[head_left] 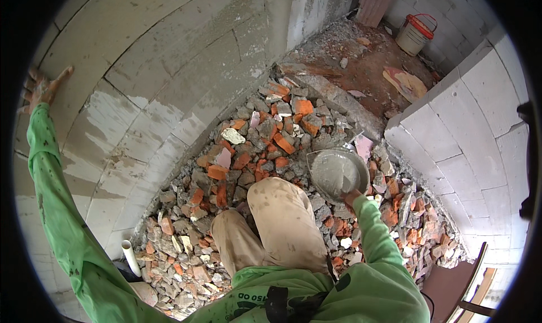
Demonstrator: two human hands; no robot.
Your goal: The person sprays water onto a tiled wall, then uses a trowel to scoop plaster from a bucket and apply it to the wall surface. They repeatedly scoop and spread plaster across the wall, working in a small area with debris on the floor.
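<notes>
At the far left, my left hand [43, 89] rests against the block wall [186, 58] with its fingers spread and nothing in it. My right hand [352, 200] grips the near rim of a round bucket [316, 183], its fingers partly hidden by the bucket and sleeve. Wet grey mortar [333, 172] lies inside the bucket. Beneath it are broken bricks and concrete chunks. Parts of the left wall carry a smeared grey coat, with bare pale blocks lower down.
Loose rubble [265, 137] covers the ground around my legs. A low block wall [457, 137] stands at the right. Beyond a concrete sill [344, 100] sits a white bucket with a red rim [415, 36]. A white pipe [131, 257] sticks up at the lower left.
</notes>
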